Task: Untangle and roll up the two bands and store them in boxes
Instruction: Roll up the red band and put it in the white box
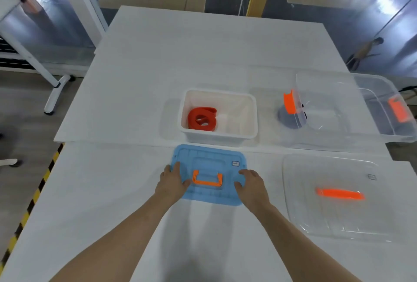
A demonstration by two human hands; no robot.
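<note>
Head view: left hand point(171, 182) and right hand point(251, 185) grip blue lid point(208, 156), red band point(202, 118) beyond.

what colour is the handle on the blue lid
Orange handle on the blue lid, in the head view.

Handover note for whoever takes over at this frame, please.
Left hand and right hand both grip the blue plastic lid with an orange handle, just in front of the open white plastic box.
Done: rolled red band lies in that box.
A dark grey roll, probably the second band, shows at the left end of the clear plastic box; inside or not, unclear.
Left: fit the blue lid; confirm second band; fit the clear plastic lid lying at right.
</note>
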